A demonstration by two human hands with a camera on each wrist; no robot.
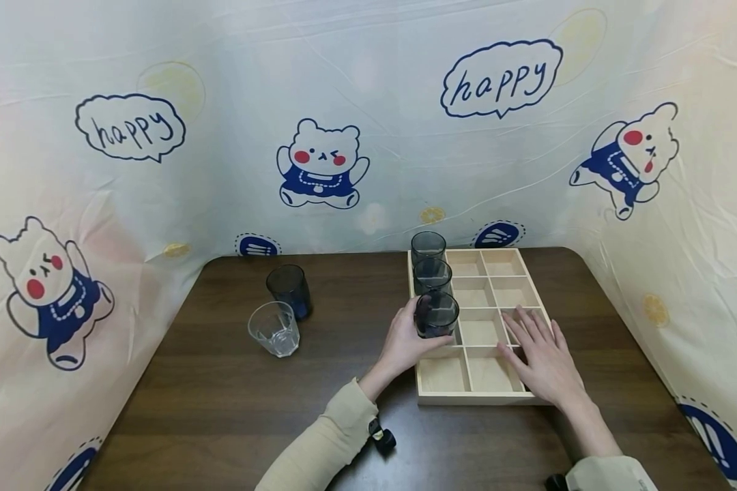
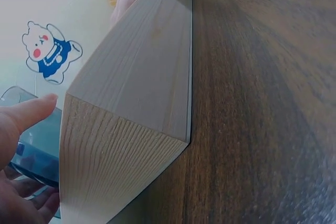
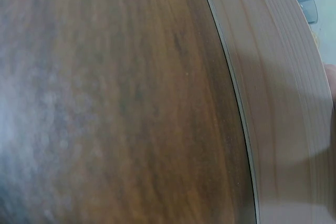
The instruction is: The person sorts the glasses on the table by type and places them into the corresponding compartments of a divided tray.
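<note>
One printed bear [image 1: 67, 310] marks the left side of the pale backdrop [image 1: 399, 82], behind a dark wooden worktop [image 1: 190, 382]. Next to the right, a clear glass [image 1: 273, 334] stands on the worktop, with a dark glass [image 1: 291, 293] just behind it and slightly to its right; whether the two touch cannot be told. A beige left sleeve [image 1: 325, 443] leads to the left hand [image 1: 403, 344], whose fingers curl round the side of a held glass [image 1: 437, 317], also dark, at the third row from the far end of the tray's left column. Whether its base meets the compartment floor cannot be told. Beyond it, in the same column, stand a middle glass [image 1: 432, 273] and a far glass [image 1: 428, 244], both dark. The pale wooden tray [image 1: 479, 399] is divided into three columns and four rows. At its right side lies the right hand [image 1: 542, 358], fingers extended and spread apart over the rim and nearby compartments, grasping no glass. A second bear [image 1: 626, 160] is printed at far right.
</note>
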